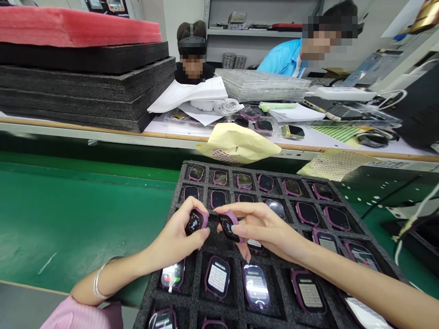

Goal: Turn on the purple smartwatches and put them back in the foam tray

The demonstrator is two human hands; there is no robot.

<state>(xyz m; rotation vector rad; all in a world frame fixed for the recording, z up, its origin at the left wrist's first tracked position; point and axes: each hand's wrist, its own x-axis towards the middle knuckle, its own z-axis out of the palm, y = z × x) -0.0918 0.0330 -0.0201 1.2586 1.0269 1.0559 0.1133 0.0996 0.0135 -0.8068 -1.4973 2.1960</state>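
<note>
My left hand [183, 228] grips a purple smartwatch body [196, 222] between thumb and fingers, its screen lit with a dark face. Close beside it, my right hand [254, 224] pinches a second purple watch body [227, 225], tilted, also showing a lit dark face. Both are held above a black foam tray [197, 274] divided into square pockets. Purple watches lie in many pockets. Those in the far rows have dark screens. In the nearer rows several screens glow, such as the watch [218, 276] with a white keypad-like display. My forearms hide part of the tray.
A green mat [68, 205] covers the bench on the left. Behind stands a raised shelf with stacked black foam trays [85, 91], red foam [78, 27], papers [195, 93], clear plastic trays [260, 84] and a yellow bag [240, 142]. Two people are beyond it. Cables hang at right.
</note>
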